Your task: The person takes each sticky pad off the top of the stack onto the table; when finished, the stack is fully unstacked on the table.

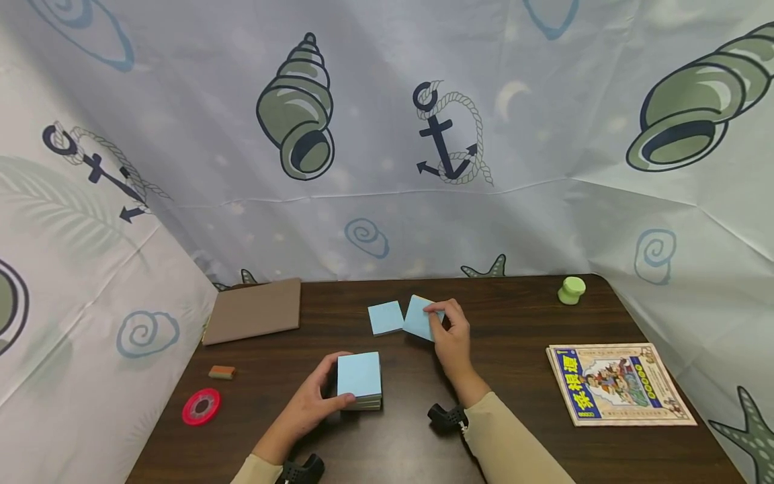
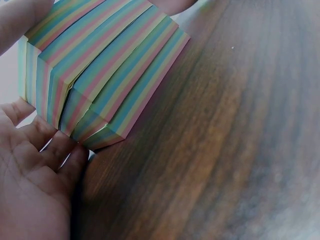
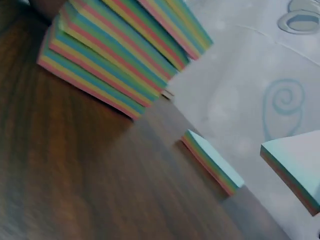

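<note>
Just left of the table's middle, toward nine o'clock, the stack of paper pads (image 1: 359, 374) stood in the grip of the left hand (image 1: 308, 403), its fingers curled round the left side and its thumb on the near side. Near twelve o'clock the right hand (image 1: 452, 336) pinched a single pad (image 1: 416, 316) by its right side between thumb and finger; whether it was clear of the wood, I could not tell. A loose pad (image 1: 385, 318) lay at eleven, just beside it.

Each pad looked light and fairly stiff as a block, hardly fragile, though its corners would probably bend. The stack showed small gaps and uneven edges in both wrist views, so its layers might slide; opposite striped sides, held low, seemed the surest place to grip.

The table (image 1: 514, 356) was dark, wood-grained and apparently smooth. Around it sat a brown board (image 1: 260, 309) at ten, an orange block (image 1: 222, 372) and a red ring (image 1: 190, 408) toward nine, a green stopper (image 1: 571, 290) at two and some booklets (image 1: 619, 390) at three. Beyond hung a pale cloth (image 1: 375, 121) printed with shells and anchors.
</note>
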Tool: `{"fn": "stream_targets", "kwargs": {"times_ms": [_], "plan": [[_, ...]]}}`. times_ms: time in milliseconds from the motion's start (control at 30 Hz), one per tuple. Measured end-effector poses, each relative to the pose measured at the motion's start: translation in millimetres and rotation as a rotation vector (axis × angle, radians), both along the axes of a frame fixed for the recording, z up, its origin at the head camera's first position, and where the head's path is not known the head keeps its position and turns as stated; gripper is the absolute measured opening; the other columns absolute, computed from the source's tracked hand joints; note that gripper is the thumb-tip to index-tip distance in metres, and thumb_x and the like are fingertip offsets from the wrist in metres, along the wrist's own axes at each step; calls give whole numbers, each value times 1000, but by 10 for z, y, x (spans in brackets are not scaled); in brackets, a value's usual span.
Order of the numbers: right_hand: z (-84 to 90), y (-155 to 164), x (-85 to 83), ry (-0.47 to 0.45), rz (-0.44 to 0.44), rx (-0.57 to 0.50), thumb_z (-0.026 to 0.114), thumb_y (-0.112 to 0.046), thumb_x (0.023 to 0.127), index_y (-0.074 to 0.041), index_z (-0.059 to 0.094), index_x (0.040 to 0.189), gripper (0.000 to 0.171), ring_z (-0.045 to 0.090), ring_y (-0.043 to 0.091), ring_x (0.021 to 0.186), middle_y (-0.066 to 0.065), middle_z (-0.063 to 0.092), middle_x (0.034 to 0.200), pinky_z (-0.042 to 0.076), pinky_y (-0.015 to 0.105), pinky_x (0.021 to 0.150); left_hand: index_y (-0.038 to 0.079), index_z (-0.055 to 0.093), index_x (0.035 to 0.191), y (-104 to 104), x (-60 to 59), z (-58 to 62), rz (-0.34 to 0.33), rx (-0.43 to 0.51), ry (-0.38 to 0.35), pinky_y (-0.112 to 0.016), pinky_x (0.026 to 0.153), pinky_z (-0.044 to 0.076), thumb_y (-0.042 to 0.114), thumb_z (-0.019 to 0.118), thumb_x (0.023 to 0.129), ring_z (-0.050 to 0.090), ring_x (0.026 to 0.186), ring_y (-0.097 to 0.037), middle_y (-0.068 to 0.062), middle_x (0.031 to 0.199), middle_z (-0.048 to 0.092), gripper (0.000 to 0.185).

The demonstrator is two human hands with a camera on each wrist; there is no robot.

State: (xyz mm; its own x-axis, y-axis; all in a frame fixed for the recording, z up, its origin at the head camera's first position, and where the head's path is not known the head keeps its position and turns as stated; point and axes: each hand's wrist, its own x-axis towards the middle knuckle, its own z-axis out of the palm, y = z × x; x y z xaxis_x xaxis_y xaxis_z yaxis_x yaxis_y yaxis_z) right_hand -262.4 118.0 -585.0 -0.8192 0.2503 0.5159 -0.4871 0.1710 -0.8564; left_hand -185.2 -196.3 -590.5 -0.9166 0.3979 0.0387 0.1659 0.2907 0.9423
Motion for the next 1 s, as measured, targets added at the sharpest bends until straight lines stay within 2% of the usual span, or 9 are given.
{"fn": "stream_targets", "kwargs": {"times_ms": [133, 200, 300, 433, 567, 767, 1000], "plan": [[-9, 83, -37, -55, -4, -46, 66, 3, 104, -2, 79, 108, 15, 41, 16, 69, 19, 64, 99, 34, 23, 65, 13, 45, 162, -3, -4, 3, 5, 0, 9, -25, 109, 41, 21, 85, 95, 55, 130, -19, -4, 152, 57, 78], [-82, 135, -82, -82, -18, -59, 68, -1, 104, -6, 81, 111, 16, 42, 16, 70, 17, 67, 102, 36, 23, 66, 14, 45, 162, -3, -3, -4, 5, -2, 11, -25, 108, 41, 20, 85, 95, 56, 130, -19, -4, 151, 57, 78], [-86, 177, -90, -114, -59, -41, 67, -3, 105, -10, 82, 114, 18, 46, 18, 76, 16, 69, 104, 38, 25, 70, 13, 45, 162, 7, -4, -18, 0, 5, 12, -26, 107, 43, 19, 85, 95, 56, 128, -20, -5, 151, 57, 78], [-72, 203, -99, -145, -131, 23, 66, -5, 105, -15, 82, 119, 24, 49, 21, 92, 10, 72, 110, 39, 31, 82, 11, 44, 162, 19, -17, -27, -1, 9, 10, -27, 108, 43, 19, 85, 96, 56, 129, -24, -8, 151, 57, 78], [-76, 202, -96, -166, -169, 61, 65, -5, 105, -15, 80, 128, 29, 52, 29, 108, 10, 73, 122, 38, 40, 94, 12, 44, 162, 18, -16, -23, 7, 1, 3, -27, 110, 41, 19, 85, 95, 54, 132, -25, -7, 152, 57, 79], [-96, 177, -83, -202, -138, 113, 66, -6, 105, -14, 73, 142, 38, 52, 37, 120, 14, 71, 136, 40, 50, 101, 13, 44, 162, 7, 2, -14, 13, -5, -9, -26, 111, 40, 20, 85, 95, 54, 133, -23, -5, 153, 57, 79], [-114, 136, -84, -263, -113, 293, 69, -10, 104, -15, 69, 148, 45, 53, 40, 125, 16, 71, 137, 33, 57, 103, 14, 44, 163, 5, 17, 10, 10, -5, -17, -26, 111, 41, 21, 84, 96, 54, 133, -23, -5, 153, 57, 78]]}}
